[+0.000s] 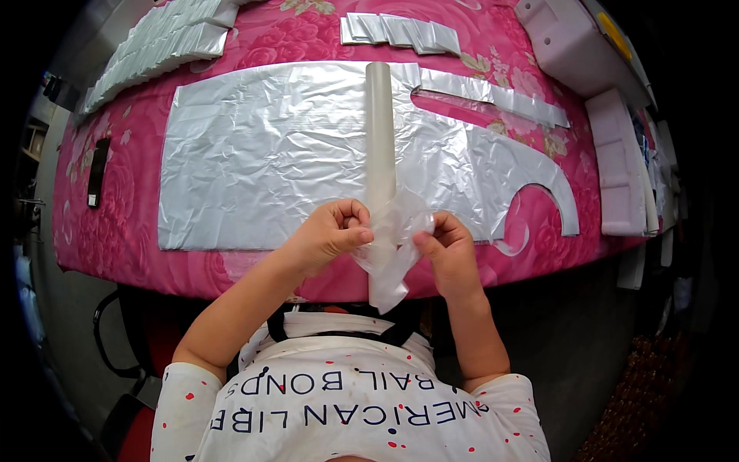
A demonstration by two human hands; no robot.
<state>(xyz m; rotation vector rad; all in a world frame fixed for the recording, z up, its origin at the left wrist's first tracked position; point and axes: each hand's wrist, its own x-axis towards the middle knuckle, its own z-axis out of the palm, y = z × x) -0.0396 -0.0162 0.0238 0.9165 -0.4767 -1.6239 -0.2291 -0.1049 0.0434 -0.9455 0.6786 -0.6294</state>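
Note:
My left hand (332, 233) and my right hand (450, 250) pinch a crumpled, clear plastic bag (396, 258) between them, over the table's near edge. The film is thin and see-through, so its full shape cannot be made out. Behind it lies a long beige tube (379, 131), pointing away from me, its near end partly covered by the film. Beneath the tube a wide silvery plastic carrier bag (262, 162) is spread flat, with its cut-out handles (550, 181) toward the right.
A pink flowered cloth (123, 223) covers the table. Folded silvery packets (169, 42) are lined up at the far left, and a shorter row of packets (400, 32) sits at the back. A dark narrow object (98, 172) lies at left. White foam boxes (616, 162) stand along the right.

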